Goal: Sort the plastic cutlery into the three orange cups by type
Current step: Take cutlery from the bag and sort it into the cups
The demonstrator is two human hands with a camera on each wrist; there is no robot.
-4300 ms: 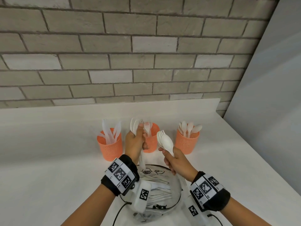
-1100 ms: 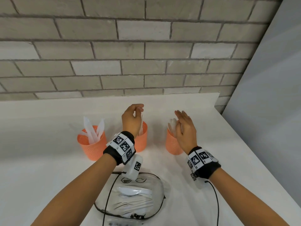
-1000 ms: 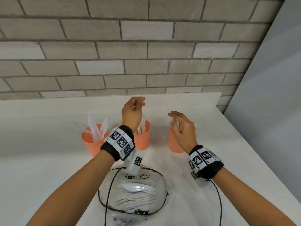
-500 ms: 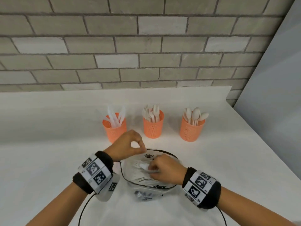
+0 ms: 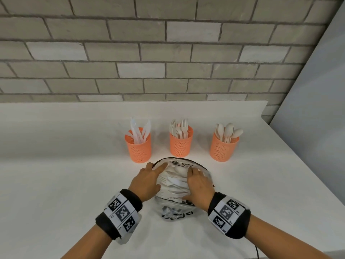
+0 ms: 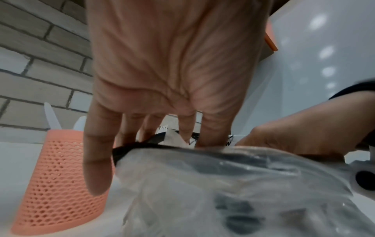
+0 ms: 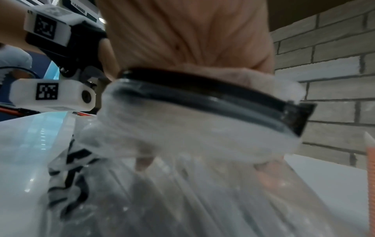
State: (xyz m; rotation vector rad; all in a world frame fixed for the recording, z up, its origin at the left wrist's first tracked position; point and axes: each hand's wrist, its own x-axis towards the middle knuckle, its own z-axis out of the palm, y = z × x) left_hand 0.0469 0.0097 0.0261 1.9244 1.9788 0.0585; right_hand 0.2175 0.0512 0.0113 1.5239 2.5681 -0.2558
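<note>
**Both hands at the bag, three cups lined up behind**

The brick wall (image 5: 168, 53) closes the far side, and a grey panel (image 5: 317, 109) slants along the right. The white tabletop (image 5: 56, 165) runs from the wall's foot to the near edge; its right edge angles in beside the panel. To the left of the cups and the bag lies a broad bare stretch of tabletop, and a narrower strip lies to the right of the right cup.

The clear bag (image 5: 179, 208), rimmed in black at its mouth, lies in the near middle, just in front of the cups and apart from them. White cutlery (image 5: 173, 181) shows through its mouth.

The left hand (image 5: 147, 182) rests on the bag's left side, fingers straight and spread, fingertips at the black rim; it grips nothing. The right hand (image 5: 198, 186) reaches into the bag's mouth on the right; in the right-wrist view its fingers curl down inside the plastic, but the blur hides whether they hold any cutlery.

Three orange cups stand upright in a row, well apart from each other, with clear gaps between. The left cup (image 5: 138, 148) holds knives (image 5: 139, 132), the middle cup (image 5: 180, 145) forks (image 5: 180, 128), the right cup (image 5: 223, 148) spoons (image 5: 228, 130).
</note>
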